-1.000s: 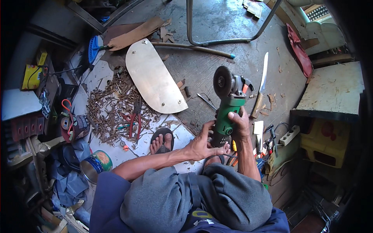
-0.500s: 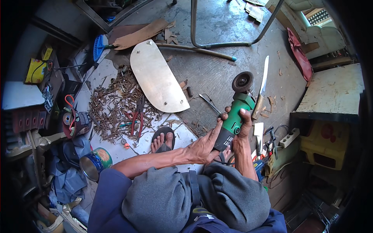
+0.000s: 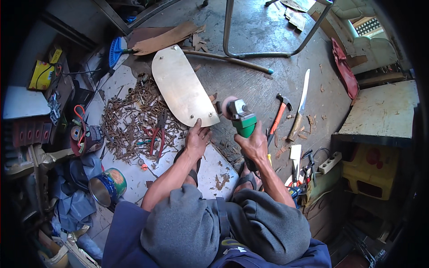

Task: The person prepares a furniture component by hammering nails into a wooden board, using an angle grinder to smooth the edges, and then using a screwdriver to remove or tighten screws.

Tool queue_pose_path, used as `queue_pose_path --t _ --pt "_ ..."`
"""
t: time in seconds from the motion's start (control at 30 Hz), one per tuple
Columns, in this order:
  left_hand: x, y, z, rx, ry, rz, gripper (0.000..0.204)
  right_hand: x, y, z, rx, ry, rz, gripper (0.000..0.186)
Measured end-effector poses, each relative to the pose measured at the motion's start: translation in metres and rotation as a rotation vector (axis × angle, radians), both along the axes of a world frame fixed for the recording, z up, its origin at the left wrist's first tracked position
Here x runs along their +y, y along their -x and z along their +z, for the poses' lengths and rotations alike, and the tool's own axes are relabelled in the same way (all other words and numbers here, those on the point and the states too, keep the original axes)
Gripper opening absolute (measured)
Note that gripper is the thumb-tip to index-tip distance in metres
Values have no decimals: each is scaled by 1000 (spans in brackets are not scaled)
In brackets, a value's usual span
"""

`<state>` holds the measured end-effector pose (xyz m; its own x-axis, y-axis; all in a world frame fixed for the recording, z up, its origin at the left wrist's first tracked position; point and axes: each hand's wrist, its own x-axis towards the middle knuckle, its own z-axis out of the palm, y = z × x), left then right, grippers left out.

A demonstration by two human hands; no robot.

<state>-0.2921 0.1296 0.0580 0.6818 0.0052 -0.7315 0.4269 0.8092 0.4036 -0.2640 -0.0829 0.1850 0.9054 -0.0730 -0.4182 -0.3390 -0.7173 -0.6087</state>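
My right hand (image 3: 254, 144) is wrapped round the body of a green and black angle grinder (image 3: 246, 126). The grinder's round disc (image 3: 229, 107) is turned left, close to the right end of a pale board with rounded corners (image 3: 184, 88). At the near edge of that board is my left hand (image 3: 196, 142), thumb on top and fingers curled at the rim. Bolts stick up near the board's corners. Part of the board rests over a heap of rusty nails and screws (image 3: 129, 120), where red-handled pliers (image 3: 155, 140) lie.
An orange-handled hammer (image 3: 278, 117) and a long knife (image 3: 300, 105) lie right of the grinder. A metal chair frame (image 3: 259, 55) and a wooden pole (image 3: 228, 60) are beyond. To the left is an open tin can (image 3: 107, 186); at the right, a cleaver (image 3: 295, 157) and power strip (image 3: 330, 162).
My left hand has left the grinder and moved left to the board's edge. My right hand has swung the grinder leftward and turned its disc toward the board. The hammer is now uncovered.
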Motion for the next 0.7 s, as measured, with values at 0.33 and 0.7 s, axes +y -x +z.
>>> queue_pose_path --t 0.33,0.7 --pt "8 -9 -26 -78 42 61 43 29 1 -15 -48 162 241 67" --pt "4 -11 -17 -79 -23 86 44 39 -5 -31 -1 186 279 66"
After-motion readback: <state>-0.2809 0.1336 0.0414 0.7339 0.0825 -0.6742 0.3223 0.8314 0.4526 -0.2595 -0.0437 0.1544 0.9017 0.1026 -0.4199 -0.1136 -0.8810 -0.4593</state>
